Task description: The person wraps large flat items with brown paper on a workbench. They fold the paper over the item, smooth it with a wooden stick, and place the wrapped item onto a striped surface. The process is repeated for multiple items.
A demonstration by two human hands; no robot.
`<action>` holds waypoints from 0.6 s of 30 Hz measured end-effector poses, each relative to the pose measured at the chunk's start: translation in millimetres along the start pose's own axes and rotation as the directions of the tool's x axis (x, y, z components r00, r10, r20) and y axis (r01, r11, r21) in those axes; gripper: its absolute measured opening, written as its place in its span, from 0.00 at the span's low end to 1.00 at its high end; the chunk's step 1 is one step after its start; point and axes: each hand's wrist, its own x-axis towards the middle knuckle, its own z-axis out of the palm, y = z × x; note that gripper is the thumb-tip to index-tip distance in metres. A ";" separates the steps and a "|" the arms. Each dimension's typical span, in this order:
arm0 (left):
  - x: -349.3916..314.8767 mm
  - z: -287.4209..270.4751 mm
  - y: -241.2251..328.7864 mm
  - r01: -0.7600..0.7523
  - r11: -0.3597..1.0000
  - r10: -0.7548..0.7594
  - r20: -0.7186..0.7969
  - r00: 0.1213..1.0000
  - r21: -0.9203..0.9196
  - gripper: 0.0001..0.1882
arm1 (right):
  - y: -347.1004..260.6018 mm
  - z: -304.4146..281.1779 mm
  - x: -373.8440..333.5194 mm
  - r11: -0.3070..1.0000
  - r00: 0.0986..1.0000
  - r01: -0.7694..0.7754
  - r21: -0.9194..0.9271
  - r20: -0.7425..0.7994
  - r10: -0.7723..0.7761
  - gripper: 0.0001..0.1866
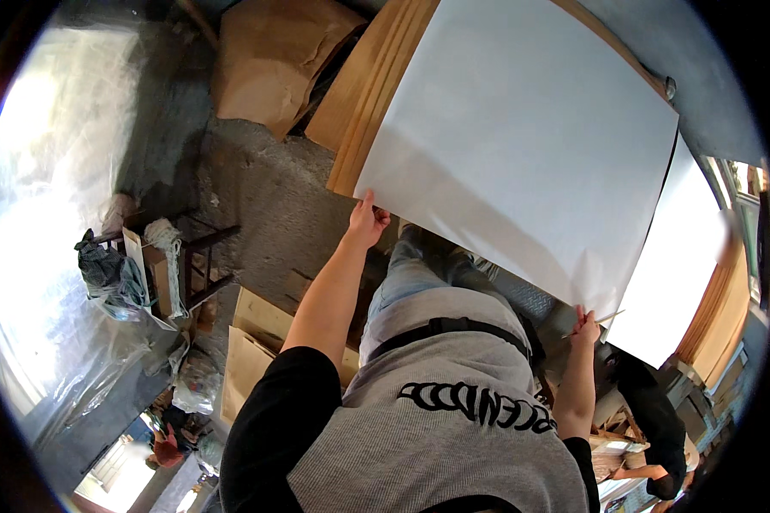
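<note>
A large white sheet [522, 128] spreads out before me, its near edge running from my left hand down to my right. At its near left corner my left hand [369, 222] is closed, with a fingertip on the edge and the other fingers curled. My right hand [584, 327] is closed around a thin pale stick [612, 315], which pokes out on both sides of the fingers. Its fingertips also touch the sheet's near right corner. Whether the stick is a pencil I cannot tell.
Brown boards [376, 98] are stacked under the sheet's left side. A second white sheet [672, 265] lies to the right, beside more brown boards [717, 321]. Brown paper [278, 60] stands at the far left. A cluttered rack [167, 265] is left; a person in black [654, 419] is lower right.
</note>
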 end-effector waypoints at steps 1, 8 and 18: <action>-1.5 0.2 1.0 0.007 1.000 -0.007 -0.005 1.000 -0.004 0.12 | 2.4 -0.7 2.1 1.000 0.999 0.026 0.005 -0.023 -0.026 0.09; 1.5 3.4 1.3 0.103 0.978 -0.087 0.094 0.992 -0.180 0.11 | 4.2 6.0 -6.3 0.990 0.988 -0.107 0.089 -0.099 0.116 0.10; -31.3 49.1 -15.2 0.034 0.898 -0.067 0.060 0.996 0.439 0.16 | 9.3 59.0 -71.8 0.924 1.000 -0.015 -0.383 -0.030 0.004 0.21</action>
